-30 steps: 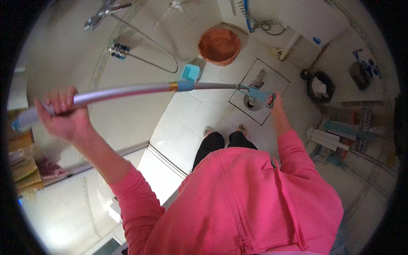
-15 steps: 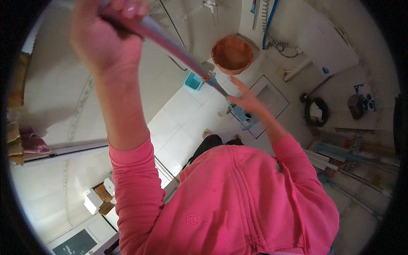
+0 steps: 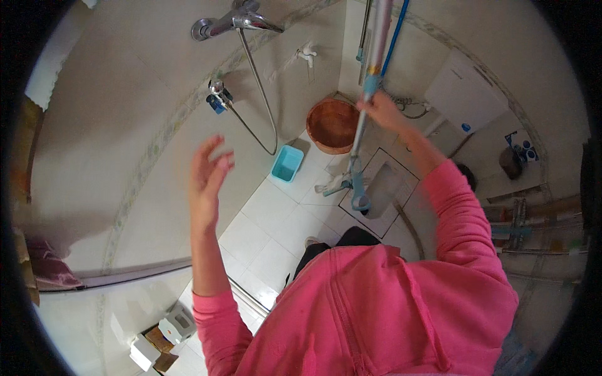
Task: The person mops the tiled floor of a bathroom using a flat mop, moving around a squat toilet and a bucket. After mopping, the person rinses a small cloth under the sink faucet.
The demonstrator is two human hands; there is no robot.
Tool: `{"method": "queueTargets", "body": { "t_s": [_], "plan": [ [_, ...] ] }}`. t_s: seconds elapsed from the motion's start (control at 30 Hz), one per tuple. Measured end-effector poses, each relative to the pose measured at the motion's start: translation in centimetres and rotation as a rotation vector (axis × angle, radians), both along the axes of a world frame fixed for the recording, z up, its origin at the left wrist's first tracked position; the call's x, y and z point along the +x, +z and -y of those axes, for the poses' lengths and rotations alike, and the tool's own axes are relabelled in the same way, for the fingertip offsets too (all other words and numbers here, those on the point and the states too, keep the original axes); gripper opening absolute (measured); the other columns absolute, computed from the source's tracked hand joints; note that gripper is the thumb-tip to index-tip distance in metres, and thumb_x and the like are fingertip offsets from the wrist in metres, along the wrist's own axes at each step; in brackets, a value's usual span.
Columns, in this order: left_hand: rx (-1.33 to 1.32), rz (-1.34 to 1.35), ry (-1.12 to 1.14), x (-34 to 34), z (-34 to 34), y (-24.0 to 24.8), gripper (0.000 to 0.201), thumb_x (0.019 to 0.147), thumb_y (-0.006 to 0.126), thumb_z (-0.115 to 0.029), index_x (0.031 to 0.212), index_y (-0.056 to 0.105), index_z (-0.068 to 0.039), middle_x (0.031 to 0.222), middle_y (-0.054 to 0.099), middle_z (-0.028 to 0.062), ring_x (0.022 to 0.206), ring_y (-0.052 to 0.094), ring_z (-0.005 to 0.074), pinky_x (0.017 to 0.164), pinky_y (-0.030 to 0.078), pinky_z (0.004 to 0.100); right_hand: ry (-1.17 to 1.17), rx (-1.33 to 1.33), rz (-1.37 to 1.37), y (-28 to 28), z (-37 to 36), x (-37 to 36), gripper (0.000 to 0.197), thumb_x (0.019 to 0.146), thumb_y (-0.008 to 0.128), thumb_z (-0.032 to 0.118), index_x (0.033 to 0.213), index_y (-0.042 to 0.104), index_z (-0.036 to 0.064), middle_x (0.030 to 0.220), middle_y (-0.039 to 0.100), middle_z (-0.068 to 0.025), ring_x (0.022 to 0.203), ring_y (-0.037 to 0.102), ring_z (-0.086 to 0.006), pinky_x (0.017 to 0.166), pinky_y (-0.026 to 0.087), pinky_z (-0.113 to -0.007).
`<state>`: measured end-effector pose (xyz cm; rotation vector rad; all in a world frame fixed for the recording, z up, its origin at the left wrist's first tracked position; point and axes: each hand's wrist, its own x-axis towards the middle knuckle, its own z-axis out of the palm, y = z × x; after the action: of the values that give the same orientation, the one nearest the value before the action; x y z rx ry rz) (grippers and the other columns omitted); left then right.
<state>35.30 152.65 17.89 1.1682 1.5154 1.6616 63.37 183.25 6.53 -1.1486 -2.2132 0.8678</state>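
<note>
My right hand [image 3: 385,113] is closed around the shaft of a long-handled mop [image 3: 360,135], just below its light-blue joint. The mop stands nearly upright. Its pinkish upper pole runs past the top edge of the picture, and its blue and whitish head [image 3: 342,185] is down by the tiled floor, at the near left of the squat toilet [image 3: 384,188]. Whether the head touches the floor I cannot tell. My left hand [image 3: 210,178] is raised at the left, away from the pole, fingers apart and slightly curled, holding nothing.
A brown-orange tub [image 3: 332,145] and a small turquoise basin [image 3: 288,165] stand on the floor by the left wall. A chrome shower mixer [image 3: 235,22] with a hose juts from that wall. A white cistern [image 3: 467,91] hangs at the right. A hose lies beside the toilet.
My left hand has let go of the upper pole and come down. My right hand has taken hold of the shaft. The mop has swung from leaning left to nearly upright.
</note>
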Motion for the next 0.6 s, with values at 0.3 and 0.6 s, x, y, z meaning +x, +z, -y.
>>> {"method": "queueTargets", "body": {
  "t_s": [0.3,0.6],
  "plan": [
    [-0.366,0.426,0.193,-0.7,5.3,-14.0,0.031,0.088,0.055,-0.017,0.118,0.05,-0.008,0.118,0.052,0.0083,0.099,0.056,0.0199,0.083,0.046,0.0331,-0.22,0.118,-0.059,14.8,-13.6,2.0,0.029,0.084,0.061,0.029,0.097,0.05,0.0056,0.09,0.061,-0.0077,0.089,0.061,-0.0218,0.07,0.053,-0.035],
    [-0.379,0.497,0.457,0.4,-5.6,-15.6,0.026,0.088,0.053,-0.02,0.111,0.053,-0.006,0.111,0.054,0.0075,0.094,0.057,0.0201,0.08,0.047,0.0323,-0.323,0.384,-0.137,12.0,-36.3,1.0,0.032,0.083,0.06,0.029,0.097,0.05,0.0014,0.07,0.059,-0.0089,0.068,0.06,-0.0216,0.063,0.048,-0.039]
  ]
}}
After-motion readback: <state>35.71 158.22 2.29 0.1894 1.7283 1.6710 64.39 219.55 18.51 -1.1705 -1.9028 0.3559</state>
